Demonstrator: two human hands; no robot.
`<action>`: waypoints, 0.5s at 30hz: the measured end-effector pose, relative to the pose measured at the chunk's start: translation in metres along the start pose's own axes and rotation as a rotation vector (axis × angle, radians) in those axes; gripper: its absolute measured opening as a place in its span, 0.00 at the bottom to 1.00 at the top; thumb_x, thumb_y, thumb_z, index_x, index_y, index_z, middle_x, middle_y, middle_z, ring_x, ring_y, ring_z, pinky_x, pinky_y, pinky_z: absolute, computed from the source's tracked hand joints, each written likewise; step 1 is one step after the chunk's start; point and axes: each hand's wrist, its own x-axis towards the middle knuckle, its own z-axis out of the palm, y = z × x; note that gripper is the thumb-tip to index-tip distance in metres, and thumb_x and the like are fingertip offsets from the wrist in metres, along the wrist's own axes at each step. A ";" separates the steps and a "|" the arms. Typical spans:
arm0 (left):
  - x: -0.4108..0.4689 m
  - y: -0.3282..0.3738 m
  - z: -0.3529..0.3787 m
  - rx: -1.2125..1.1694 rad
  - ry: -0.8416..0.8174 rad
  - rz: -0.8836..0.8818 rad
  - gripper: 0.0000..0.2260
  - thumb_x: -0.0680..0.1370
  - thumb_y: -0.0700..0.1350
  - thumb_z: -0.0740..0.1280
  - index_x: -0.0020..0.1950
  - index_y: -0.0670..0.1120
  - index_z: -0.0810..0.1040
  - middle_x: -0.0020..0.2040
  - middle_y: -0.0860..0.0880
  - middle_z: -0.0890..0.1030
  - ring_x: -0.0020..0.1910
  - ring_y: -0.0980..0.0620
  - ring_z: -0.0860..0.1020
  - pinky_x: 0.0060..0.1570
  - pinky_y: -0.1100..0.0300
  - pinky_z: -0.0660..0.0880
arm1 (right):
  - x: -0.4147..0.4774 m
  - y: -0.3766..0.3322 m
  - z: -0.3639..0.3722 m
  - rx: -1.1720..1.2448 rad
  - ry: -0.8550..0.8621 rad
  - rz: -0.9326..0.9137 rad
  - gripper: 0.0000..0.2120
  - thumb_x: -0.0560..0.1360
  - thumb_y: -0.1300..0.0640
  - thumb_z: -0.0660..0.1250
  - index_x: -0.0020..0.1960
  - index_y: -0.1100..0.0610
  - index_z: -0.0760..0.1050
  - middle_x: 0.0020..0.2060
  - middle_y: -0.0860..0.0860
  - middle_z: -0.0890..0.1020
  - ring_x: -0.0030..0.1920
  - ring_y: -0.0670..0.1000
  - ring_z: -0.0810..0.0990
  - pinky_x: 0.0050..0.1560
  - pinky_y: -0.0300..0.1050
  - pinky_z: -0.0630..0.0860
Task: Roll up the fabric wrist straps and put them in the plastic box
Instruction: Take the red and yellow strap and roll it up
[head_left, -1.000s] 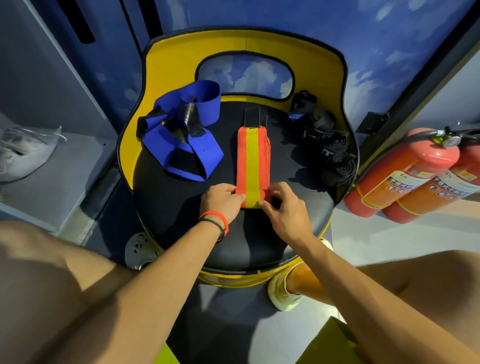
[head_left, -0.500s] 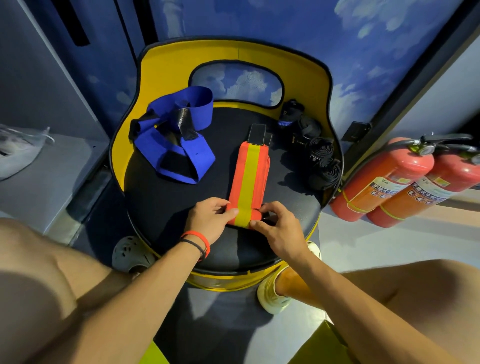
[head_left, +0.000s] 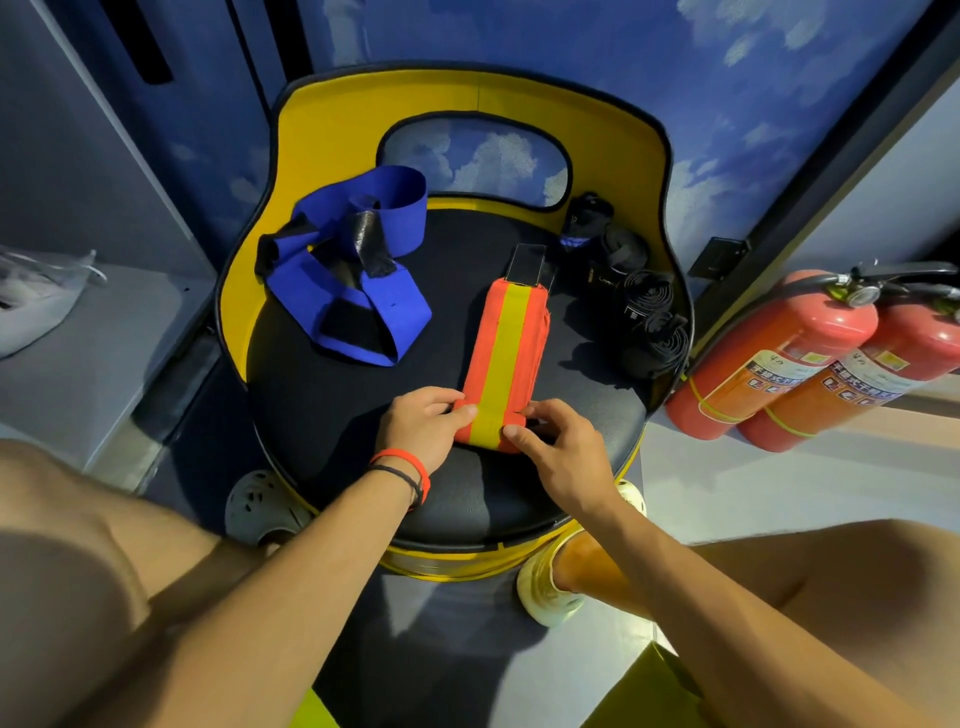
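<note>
I am working on the black seat (head_left: 322, 415) of a yellow chair. The orange strap with the yellow stripe (head_left: 506, 364) lies flat along the middle of the seat, and its black fastener tab points toward the back of the seat. The end of the strap at the front of the seat looks thick and rounded, like the beginning of a roll.

My left hand (head_left: 421, 431) is at this front end, on its left edge. The fingers are curled and the thumb presses on top of the fabric, so I pinch the strap there. On this wrist I wear a red band and a black band (head_left: 410, 470). My right hand (head_left: 558, 452) takes the same end on its right edge. Thumb and first finger are bent around the fabric and grip it, and the other fingers are loosely bent behind them.

The blue strap (head_left: 353, 270) lies unrolled and twisted on the back left part of the seat, well apart from the orange one. Some black straps (head_left: 644, 322), already rolled, are together on the back right part of the seat, near its edge.

Two red fire extinguishers (head_left: 769, 364) lie on the floor to the right of the seat. A pale bag (head_left: 36, 301) rests on a grey shelf to the left of the seat.
</note>
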 end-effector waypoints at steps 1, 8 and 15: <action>0.000 0.002 0.000 0.011 0.010 -0.003 0.09 0.75 0.47 0.75 0.55 0.50 0.85 0.52 0.53 0.85 0.52 0.56 0.81 0.47 0.65 0.76 | 0.002 0.000 0.000 0.012 0.006 0.012 0.13 0.74 0.47 0.76 0.52 0.53 0.80 0.46 0.44 0.84 0.48 0.43 0.82 0.51 0.40 0.79; -0.021 0.000 -0.010 0.172 0.077 -0.048 0.09 0.69 0.55 0.79 0.41 0.51 0.86 0.37 0.57 0.85 0.39 0.59 0.82 0.35 0.65 0.73 | 0.011 0.005 -0.006 0.011 -0.120 0.043 0.11 0.75 0.42 0.73 0.52 0.47 0.84 0.47 0.43 0.86 0.51 0.44 0.83 0.57 0.53 0.80; -0.035 -0.015 -0.004 0.101 0.181 0.047 0.09 0.72 0.53 0.78 0.45 0.49 0.88 0.40 0.56 0.86 0.42 0.58 0.83 0.43 0.63 0.78 | 0.009 -0.001 -0.002 -0.079 -0.133 -0.008 0.10 0.76 0.42 0.72 0.51 0.47 0.83 0.48 0.42 0.85 0.50 0.44 0.82 0.54 0.47 0.80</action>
